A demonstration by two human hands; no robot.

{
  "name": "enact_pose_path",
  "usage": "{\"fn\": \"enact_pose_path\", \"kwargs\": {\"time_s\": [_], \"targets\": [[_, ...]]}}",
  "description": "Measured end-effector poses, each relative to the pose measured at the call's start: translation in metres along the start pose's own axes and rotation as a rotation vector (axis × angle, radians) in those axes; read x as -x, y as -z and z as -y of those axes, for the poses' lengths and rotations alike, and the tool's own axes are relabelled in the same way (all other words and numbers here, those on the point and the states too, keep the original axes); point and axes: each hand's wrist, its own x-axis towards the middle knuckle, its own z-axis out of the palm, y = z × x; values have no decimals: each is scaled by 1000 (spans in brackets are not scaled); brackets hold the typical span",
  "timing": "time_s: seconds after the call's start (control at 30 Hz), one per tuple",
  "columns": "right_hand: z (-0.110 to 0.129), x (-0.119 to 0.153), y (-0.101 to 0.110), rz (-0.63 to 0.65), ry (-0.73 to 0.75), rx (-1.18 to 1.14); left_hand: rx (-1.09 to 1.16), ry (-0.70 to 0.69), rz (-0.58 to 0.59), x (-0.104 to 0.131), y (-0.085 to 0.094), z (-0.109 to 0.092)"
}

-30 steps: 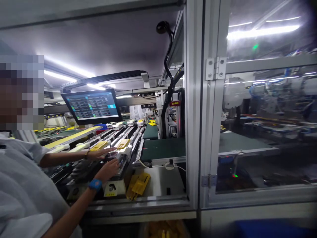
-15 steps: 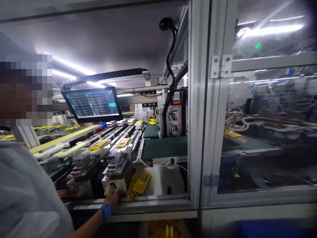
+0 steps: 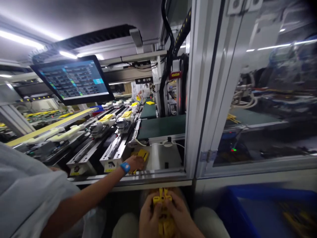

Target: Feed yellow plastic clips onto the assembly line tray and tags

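Low in the head view, my left hand (image 3: pixel 149 213) and my right hand (image 3: pixel 178 211) are close together, both closed on a small yellow plastic part (image 3: pixel 162 199). The thumbs press on its near side, and two narrow prongs stick up from its far end. Much of the part is hidden by my fingers. Beneath my hands, more yellow pieces (image 3: pixel 166 226) are partly visible, blurred, in what looks like a round tub. My knees flank the hands.
A co-worker's hand (image 3: pixel 135 162) with a blue wristband touches yellow plates (image 3: pixel 143 154) on the bench. Linear rails (image 3: pixel 114 148) carry yellow parts beneath a monitor (image 3: pixel 74 79). An aluminium post (image 3: pixel 201 86) stands at right. A blue bin (image 3: pixel 237 215) sits low right.
My view has tilted down, bringing both my hands and the yellow part into sight. The co-worker's hand moved from the rail's end to the yellow plates. The nearest rail carriages slid away.
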Motion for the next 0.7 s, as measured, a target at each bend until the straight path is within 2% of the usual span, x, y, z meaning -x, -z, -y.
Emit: {"fn": "enact_pose_path", "kwargs": {"time_s": [0.07, 0.13, 0.23, 0.37, 0.43, 0.6, 0.7], "targets": [[-2, -17, 13, 24, -113, -23, -66, 19, 4, 0, -2, -8], [-12, -30, 27, 36, -200, 140, -135, 43, -4, -4, -2, -14], [-35, -39, 41, -36, -207, 346, -227, 46, -19, -9, -1, -16], [-60, -38, 46, -120, -251, 496, -369, -1, 15, -12, 1, -19], [-65, -39, 45, -121, -268, 554, -454, -60, 26, -15, 3, -24], [-71, -42, 42, -100, -305, 666, -699, -362, -6, -24, 11, -41], [-72, -40, 42, -65, -306, 718, -714, -427, -6, -28, 14, -44]]}}
